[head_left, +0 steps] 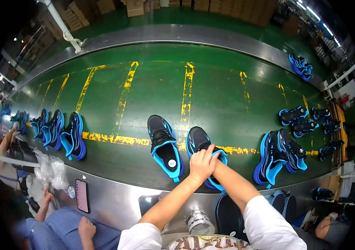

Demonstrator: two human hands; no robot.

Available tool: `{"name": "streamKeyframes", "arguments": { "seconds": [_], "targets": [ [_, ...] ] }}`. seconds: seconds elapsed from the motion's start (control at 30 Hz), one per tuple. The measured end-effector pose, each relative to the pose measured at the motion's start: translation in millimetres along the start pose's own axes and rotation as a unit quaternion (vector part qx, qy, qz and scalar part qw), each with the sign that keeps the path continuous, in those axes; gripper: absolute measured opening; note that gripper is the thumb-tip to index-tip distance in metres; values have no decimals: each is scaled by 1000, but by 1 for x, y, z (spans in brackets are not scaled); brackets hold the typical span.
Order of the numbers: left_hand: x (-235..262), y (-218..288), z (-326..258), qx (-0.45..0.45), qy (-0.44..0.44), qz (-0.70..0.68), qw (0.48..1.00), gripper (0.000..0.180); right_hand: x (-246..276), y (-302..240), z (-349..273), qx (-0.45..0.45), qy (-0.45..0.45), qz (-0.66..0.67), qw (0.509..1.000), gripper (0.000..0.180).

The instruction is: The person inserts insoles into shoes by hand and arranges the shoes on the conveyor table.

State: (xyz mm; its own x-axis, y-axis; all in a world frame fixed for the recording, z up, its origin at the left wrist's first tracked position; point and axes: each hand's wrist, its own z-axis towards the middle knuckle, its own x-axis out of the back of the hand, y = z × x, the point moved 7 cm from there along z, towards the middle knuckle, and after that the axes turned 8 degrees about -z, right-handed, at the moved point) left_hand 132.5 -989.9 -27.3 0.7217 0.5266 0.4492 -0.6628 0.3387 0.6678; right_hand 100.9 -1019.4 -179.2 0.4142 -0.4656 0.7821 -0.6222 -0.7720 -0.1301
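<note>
Both my hands are at the opening of a black sneaker (198, 138) with blue trim, toe pointing away from me on the green conveyor belt. My left hand (203, 161) has its fingers bent and closed at the shoe's tongue and collar. Crossing close against it, my right hand (215, 161) reaches into the collar, its fingers mostly hidden behind the left. A matching sneaker (160, 129) lies just left, untouched, with a round white sticker on its insole.
More sneakers stand on the belt, a pair (271, 158) at right and several (72, 137) at left. Along the metal edge lie a phone (82, 196), another phone (147, 203), a tape roll (200, 223) and dark insoles (228, 214). A co-worker's sleeve (71, 227) is at lower left.
</note>
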Motion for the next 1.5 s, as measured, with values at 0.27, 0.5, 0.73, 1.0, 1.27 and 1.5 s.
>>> {"name": "streamKeyframes", "arguments": {
  "seconds": [0.27,0.5,0.73,1.0,1.27,1.5],
  "targets": [
    [10,-41,7,237,-10,-17,971,40,66,-23,-117,44,-204,21,978,60],
    [0,-12,21,-1,-133,46,990,36,61,-20,-152,-9,238,96,966,37],
    [20,38,-1,-94,-180,62,977,38,8,-33,-238,-103,471,206,852,11],
    [11,30,10,-140,-181,183,956,22,4,-25,-238,-112,481,332,804,15],
    [13,-24,37,51,-288,25,956,14,-13,12,-302,-214,520,295,773,18],
    [56,-41,116,336,-117,-302,884,14,-132,8,-396,-393,451,308,740,26]
  ]
}}
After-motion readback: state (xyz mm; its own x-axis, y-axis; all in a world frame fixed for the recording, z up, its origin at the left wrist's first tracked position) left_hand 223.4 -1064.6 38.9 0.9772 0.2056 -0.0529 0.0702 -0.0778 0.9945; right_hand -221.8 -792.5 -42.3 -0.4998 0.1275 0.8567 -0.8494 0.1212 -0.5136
